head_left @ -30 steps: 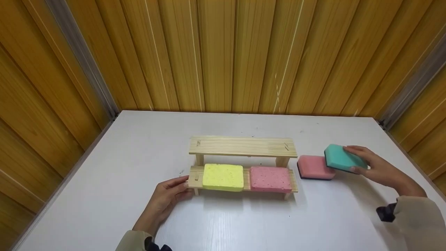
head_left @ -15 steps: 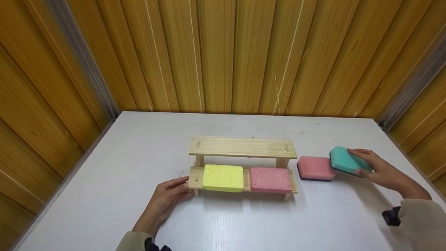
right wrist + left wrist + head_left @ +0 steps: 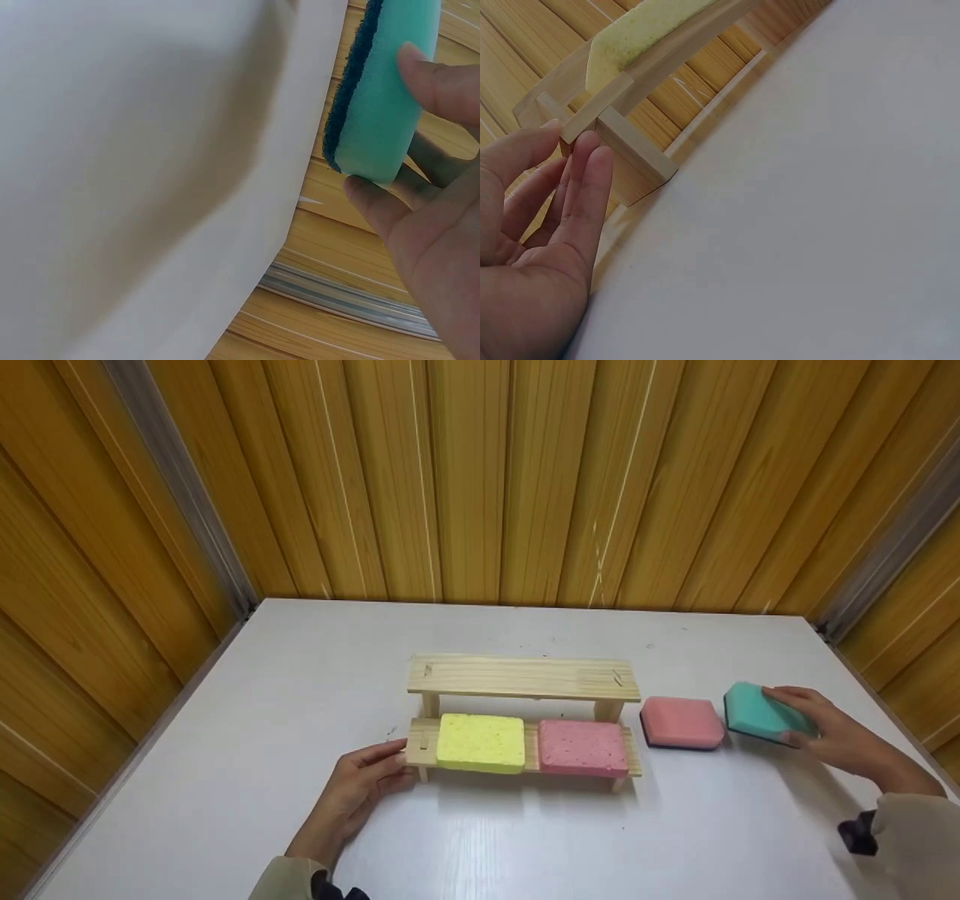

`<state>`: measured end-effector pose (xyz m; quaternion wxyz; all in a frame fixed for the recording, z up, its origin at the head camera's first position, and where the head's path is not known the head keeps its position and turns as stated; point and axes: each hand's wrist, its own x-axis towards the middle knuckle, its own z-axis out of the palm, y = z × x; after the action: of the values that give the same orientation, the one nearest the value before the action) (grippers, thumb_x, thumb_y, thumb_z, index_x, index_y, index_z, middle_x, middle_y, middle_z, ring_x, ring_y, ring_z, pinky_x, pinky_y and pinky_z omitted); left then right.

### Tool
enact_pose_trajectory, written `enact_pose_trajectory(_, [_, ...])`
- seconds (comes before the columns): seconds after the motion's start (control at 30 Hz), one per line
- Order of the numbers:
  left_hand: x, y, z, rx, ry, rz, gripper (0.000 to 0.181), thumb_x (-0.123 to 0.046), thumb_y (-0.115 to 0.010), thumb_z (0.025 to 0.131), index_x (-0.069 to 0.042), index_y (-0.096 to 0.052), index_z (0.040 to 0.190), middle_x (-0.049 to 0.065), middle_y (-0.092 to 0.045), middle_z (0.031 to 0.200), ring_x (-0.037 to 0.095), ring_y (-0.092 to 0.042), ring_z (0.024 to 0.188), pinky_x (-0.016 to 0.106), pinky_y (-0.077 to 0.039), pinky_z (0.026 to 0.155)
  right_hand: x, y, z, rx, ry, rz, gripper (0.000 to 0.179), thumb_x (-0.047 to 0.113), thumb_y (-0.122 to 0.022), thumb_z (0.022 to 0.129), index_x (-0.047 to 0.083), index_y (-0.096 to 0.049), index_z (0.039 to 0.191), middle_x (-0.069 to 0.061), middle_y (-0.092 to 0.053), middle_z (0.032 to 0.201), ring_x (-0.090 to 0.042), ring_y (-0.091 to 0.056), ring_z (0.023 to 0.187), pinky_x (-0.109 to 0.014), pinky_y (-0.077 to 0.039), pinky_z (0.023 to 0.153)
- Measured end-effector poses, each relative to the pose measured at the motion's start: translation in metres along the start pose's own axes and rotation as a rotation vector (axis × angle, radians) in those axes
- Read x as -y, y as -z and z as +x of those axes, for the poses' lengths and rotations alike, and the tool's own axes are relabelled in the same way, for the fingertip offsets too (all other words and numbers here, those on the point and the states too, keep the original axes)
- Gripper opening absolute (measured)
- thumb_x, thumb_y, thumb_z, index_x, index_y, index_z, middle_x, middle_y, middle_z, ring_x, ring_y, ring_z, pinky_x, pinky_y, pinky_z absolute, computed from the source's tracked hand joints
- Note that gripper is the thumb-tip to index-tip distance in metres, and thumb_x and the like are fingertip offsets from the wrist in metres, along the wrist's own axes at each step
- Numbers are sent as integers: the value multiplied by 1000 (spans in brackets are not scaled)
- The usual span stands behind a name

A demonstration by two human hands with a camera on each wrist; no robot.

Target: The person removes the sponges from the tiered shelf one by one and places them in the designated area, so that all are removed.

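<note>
One rack (image 3: 523, 675), two-tiered: our left hand (image 3: 356, 791) pinches its left end. Yellow sponge (image 3: 481, 742), pink sponge (image 3: 583, 746): on its lower tier (image 3: 424, 735). Pink scrubber (image 3: 682, 722): just right of the rack. Teal scrubber (image 3: 752, 709): farther right, gripped in our right hand (image 3: 836, 735).

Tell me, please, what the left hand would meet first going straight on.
The wooden rack, whose left end the left hand pinches; beyond that, probably the yellow sponge on it, though relative height is hard to judge.
</note>
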<state>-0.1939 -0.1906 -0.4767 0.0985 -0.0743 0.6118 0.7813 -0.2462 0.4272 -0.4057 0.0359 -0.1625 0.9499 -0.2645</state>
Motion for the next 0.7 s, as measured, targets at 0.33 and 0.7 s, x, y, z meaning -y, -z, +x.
enact_pose_trajectory(0.33, [-1,-2,0,-15,5,-4,47,-10,-73,83,2,-59,127,10,-66,118,21,-68,98,32,-57,88,-5,1,0,29,-21,-6,68,1,-64,87,-6,-28,145,-39,-18,144,-66,-17,126,-82,-20,93])
enact_pose_trajectory(0.7, [0,0,0,-3,-5,2,47,-11,-73,84,2,-59,126,12,-66,119,21,-69,99,31,-58,87,-11,-6,2,39,-15,2,68,-3,-62,85,-6,-30,144,-38,-19,144,-65,-17,128,-82,-18,95])
